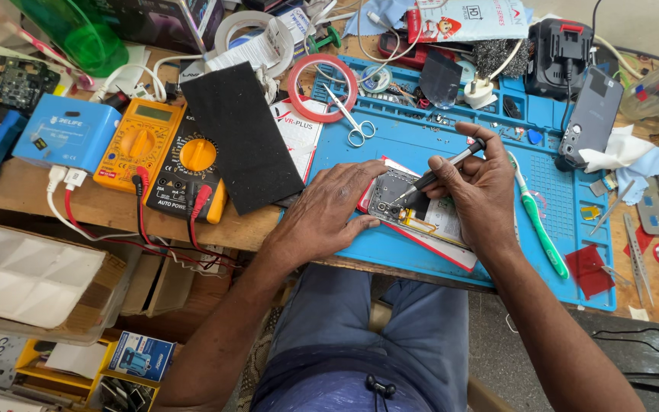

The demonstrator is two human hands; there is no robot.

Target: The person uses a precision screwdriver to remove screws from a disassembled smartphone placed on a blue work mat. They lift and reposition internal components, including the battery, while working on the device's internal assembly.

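Note:
An opened phone (409, 207) with its back off lies on the blue work mat (421, 141), its circuit board showing. My left hand (328, 215) rests flat on the phone's left end and pins it down. My right hand (482, 187) grips a thin black screwdriver (451, 164) like a pen, with the tip touching the board near the camera corner. Both forearms reach in from the bottom of the view.
Scissors (351, 122), a red tape roll (322, 86) and a green toothbrush (537, 225) lie on the mat. Two multimeters (163, 149), a black foam sheet (242, 137) and a blue box (66, 136) sit to the left. A dark phone (590, 114) and tweezers (638, 255) are to the right.

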